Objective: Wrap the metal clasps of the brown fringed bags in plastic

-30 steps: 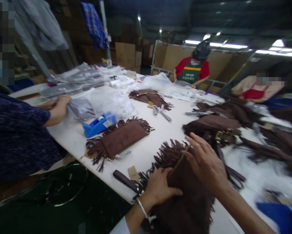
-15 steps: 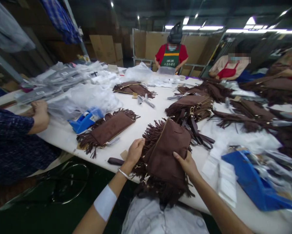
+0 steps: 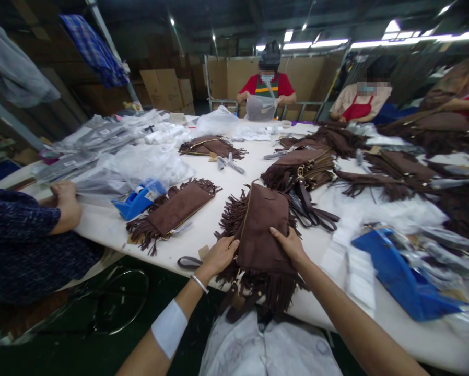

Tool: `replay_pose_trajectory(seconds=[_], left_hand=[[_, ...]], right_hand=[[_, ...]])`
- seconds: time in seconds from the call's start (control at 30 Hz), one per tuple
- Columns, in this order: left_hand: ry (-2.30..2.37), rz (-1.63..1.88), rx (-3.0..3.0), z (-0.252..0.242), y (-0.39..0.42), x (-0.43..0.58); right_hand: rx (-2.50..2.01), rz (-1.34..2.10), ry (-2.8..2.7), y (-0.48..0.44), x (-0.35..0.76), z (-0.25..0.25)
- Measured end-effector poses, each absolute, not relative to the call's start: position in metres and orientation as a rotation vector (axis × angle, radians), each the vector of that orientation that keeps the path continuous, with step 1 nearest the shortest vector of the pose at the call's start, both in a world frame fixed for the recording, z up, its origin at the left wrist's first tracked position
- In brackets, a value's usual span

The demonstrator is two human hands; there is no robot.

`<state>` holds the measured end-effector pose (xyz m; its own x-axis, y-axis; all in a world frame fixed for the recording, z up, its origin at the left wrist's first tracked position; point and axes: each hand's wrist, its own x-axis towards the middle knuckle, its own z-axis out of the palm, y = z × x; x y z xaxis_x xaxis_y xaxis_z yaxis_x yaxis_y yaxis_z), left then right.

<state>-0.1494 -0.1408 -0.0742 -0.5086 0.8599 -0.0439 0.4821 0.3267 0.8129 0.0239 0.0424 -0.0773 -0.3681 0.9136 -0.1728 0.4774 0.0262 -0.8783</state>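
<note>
A brown fringed bag [image 3: 262, 224] with a gold zipper lies at the table's near edge, its lower fringe hanging over. My left hand [image 3: 222, 254] grips its left side beside the zipper, fingers partly hidden beneath. On the opposite side my right hand [image 3: 291, 244] holds the bag, thumb on top and fingers out of sight under the edge. A second brown fringed bag [image 3: 182, 209] rests to the left. Behind mine is a stack of brown bags [image 3: 297, 166] with dark straps. A small tan tag [image 3: 203, 253] lies near my left hand.
Blue tape dispenser [image 3: 138, 201] at left, beside clear plastic bags [image 3: 148, 164]. At right stand a blue bin [image 3: 399, 279] of small wrapped items and white paper slips [image 3: 360, 279]. A co-worker's arm [image 3: 68, 206] reaches in from the left; other people work across the table [image 3: 229, 189].
My left hand has moved slightly right and down onto the bag's zipper edge. The bag has turned a little more upright. Across the table, a person has raised a plastic bag.
</note>
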Motion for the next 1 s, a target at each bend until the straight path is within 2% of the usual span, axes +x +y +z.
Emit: replay_pose_trajectory(seconds=[0.37,0.67,1.0], left_hand=[[2.216,0.996,1.186,-0.085,-0.130,-0.150],[2.312,1.072,1.099,-0.087,-0.100,-0.137],[2.106,1.163,0.970,-0.088,-0.113,-0.125]], right_hand=[[-1.279,1.308,-1.957,0.062,0.013,-0.090],[-1.020,1.315,-2.206,0.126,-0.017,-0.083],[-0.670,1.389,-2.501,0.152,-0.029,-0.073]])
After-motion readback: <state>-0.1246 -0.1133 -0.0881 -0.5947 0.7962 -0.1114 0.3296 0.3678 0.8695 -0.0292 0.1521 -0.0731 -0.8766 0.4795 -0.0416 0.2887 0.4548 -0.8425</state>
